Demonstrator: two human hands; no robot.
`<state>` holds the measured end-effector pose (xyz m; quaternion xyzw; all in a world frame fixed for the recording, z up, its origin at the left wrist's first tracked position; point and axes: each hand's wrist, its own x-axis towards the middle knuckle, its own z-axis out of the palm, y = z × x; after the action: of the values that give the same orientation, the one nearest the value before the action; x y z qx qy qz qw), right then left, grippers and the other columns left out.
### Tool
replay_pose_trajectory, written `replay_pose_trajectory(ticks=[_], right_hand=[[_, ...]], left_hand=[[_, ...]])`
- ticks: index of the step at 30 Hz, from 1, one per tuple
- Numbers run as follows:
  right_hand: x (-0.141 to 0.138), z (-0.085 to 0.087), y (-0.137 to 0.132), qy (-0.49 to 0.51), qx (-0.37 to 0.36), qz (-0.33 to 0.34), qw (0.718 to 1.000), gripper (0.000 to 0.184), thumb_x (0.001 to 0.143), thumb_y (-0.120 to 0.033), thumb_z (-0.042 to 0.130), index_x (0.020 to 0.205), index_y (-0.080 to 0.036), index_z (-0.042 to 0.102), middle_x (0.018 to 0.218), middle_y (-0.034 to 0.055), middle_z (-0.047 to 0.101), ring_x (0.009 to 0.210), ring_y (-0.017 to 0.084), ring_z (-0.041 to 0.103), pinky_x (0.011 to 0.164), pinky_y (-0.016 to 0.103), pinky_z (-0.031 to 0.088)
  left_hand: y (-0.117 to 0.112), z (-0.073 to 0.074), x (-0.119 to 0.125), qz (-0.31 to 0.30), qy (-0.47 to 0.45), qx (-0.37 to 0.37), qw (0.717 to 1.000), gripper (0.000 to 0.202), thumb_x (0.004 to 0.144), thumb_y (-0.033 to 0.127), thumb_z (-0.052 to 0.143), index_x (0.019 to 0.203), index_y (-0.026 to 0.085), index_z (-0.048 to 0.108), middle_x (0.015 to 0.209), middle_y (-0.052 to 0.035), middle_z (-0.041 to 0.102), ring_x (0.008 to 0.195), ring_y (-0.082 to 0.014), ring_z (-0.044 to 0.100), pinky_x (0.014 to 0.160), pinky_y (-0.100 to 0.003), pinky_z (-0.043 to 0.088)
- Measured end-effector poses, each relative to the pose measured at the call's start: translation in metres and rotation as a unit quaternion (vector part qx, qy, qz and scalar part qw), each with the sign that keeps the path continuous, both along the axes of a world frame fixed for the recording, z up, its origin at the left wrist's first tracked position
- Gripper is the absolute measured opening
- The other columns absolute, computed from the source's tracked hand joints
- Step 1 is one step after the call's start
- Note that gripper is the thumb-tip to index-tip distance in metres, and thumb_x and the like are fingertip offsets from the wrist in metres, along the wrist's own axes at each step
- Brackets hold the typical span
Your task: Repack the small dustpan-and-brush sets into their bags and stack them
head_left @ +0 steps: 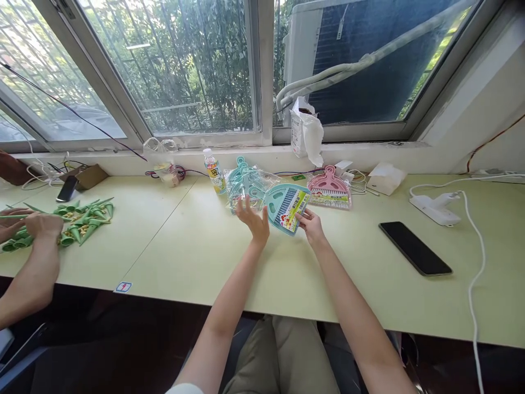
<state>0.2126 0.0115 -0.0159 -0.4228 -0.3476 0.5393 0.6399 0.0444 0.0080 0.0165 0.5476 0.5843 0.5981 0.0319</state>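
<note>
A teal mini dustpan and brush set [284,207] with a printed yellow-green label is held tilted above the table. My right hand [311,225] grips its right edge between thumb and fingers. Beside the set's left end, my left hand [254,220] has its fingers spread and holds nothing; whether the thumb touches the set I cannot tell. Behind that hand lie more teal dustpan sets [245,178] in clear plastic wrapping. A pink dustpan and brush set [329,189] in a clear bag lies just beyond my right hand.
A bottle [215,172] stands left of the teal sets. To the right are a black phone [415,248], a white power strip [435,209] and its cable. At far left, another person's hands [43,225] work among green cone-shaped pieces [88,219]. A tissue pack [305,131] sits on the sill.
</note>
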Motion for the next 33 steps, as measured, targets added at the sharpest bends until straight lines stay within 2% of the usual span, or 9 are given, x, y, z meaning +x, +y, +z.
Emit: replay_pose_trajectory(ticks=[3,7,9,11,14,16,20,25,33], right_hand=[[-0.005,0.001,-0.001,0.009,0.008,-0.001,1.0,0.049,0.051,-0.038,0.085,0.092,-0.02,0.067,0.089,0.0045,0.073,0.076,0.019,0.069,0.069,0.033,0.056],[-0.01,0.002,-0.002,0.013,0.016,0.006,1.0,0.049,0.051,-0.038,0.085,0.093,-0.019,0.067,0.089,0.0047,0.073,0.076,0.018,0.068,0.069,0.032,0.056],[-0.012,0.002,-0.003,0.016,0.018,0.006,1.0,0.049,0.052,-0.038,0.085,0.093,-0.019,0.067,0.089,0.0045,0.073,0.076,0.018,0.068,0.069,0.031,0.056],[-0.013,0.002,-0.003,0.013,0.019,0.004,1.0,0.049,0.052,-0.038,0.085,0.093,-0.019,0.067,0.089,0.0046,0.074,0.076,0.018,0.068,0.069,0.031,0.056],[-0.013,0.004,-0.004,-0.001,0.022,0.004,1.0,0.049,0.053,-0.039,0.084,0.094,-0.019,0.066,0.091,0.0054,0.074,0.077,0.019,0.069,0.069,0.031,0.056],[-0.013,0.006,-0.006,-0.007,0.026,0.006,1.0,0.049,0.054,-0.039,0.084,0.095,-0.018,0.066,0.092,0.0061,0.074,0.078,0.02,0.069,0.07,0.032,0.056],[-0.012,0.008,-0.006,-0.005,0.028,0.004,1.0,0.051,0.054,-0.04,0.084,0.096,-0.019,0.065,0.093,0.0066,0.074,0.08,0.021,0.069,0.072,0.035,0.058],[-0.015,0.007,-0.006,0.01,0.034,-0.035,0.999,0.049,0.056,-0.04,0.083,0.095,-0.018,0.063,0.092,0.0067,0.073,0.083,0.021,0.069,0.076,0.035,0.058],[-0.014,0.008,-0.006,0.034,0.033,-0.111,0.993,0.045,0.057,-0.037,0.082,0.092,-0.019,0.061,0.091,0.0056,0.072,0.082,0.02,0.069,0.076,0.034,0.059]], left_hand=[[0.011,0.001,-0.008,0.015,-0.194,-0.024,0.981,0.08,0.088,0.051,0.048,0.147,0.024,0.001,0.154,-0.0141,0.004,0.144,-0.0239,0.012,0.113,-0.041,0.028],[0.025,-0.001,-0.016,0.009,-0.371,-0.079,0.925,0.099,0.08,0.05,0.063,0.145,0.025,-0.007,0.155,-0.0146,-0.003,0.144,-0.0228,0.018,0.109,-0.034,0.037],[0.028,-0.002,-0.017,0.014,-0.422,-0.062,0.904,0.1,0.077,0.045,0.067,0.146,0.026,-0.003,0.156,-0.0125,0.002,0.143,-0.021,0.019,0.109,-0.032,0.037],[0.03,-0.003,-0.017,-0.079,-0.458,-0.054,0.884,0.086,0.081,0.043,0.064,0.146,0.027,0.009,0.153,-0.0102,0.022,0.138,-0.0189,0.034,0.105,-0.031,0.042],[0.032,-0.003,-0.016,-0.249,-0.469,-0.081,0.843,0.064,0.083,0.043,0.062,0.138,0.024,0.037,0.133,-0.0081,0.053,0.116,-0.018,0.057,0.091,-0.028,0.051],[0.032,-0.003,-0.014,-0.297,-0.46,-0.112,0.829,0.064,0.078,0.042,0.068,0.134,0.024,0.045,0.125,-0.0065,0.059,0.105,-0.0173,0.062,0.081,-0.025,0.053],[0.027,-0.002,-0.009,-0.352,-0.45,-0.162,0.804,0.069,0.077,0.044,0.069,0.139,0.032,0.04,0.125,-0.0028,0.06,0.098,-0.0158,0.064,0.072,-0.024,0.054],[0.016,-0.003,0.005,-0.446,-0.433,-0.177,0.763,0.068,0.073,0.039,0.073,0.134,0.029,0.046,0.118,-0.004,0.064,0.099,-0.0186,0.063,0.083,-0.03,0.052],[0.005,-0.003,0.023,-0.495,-0.441,-0.199,0.721,0.064,0.077,0.046,0.068,0.133,0.027,0.044,0.131,-0.0074,0.056,0.114,-0.0227,0.057,0.094,-0.036,0.049]])
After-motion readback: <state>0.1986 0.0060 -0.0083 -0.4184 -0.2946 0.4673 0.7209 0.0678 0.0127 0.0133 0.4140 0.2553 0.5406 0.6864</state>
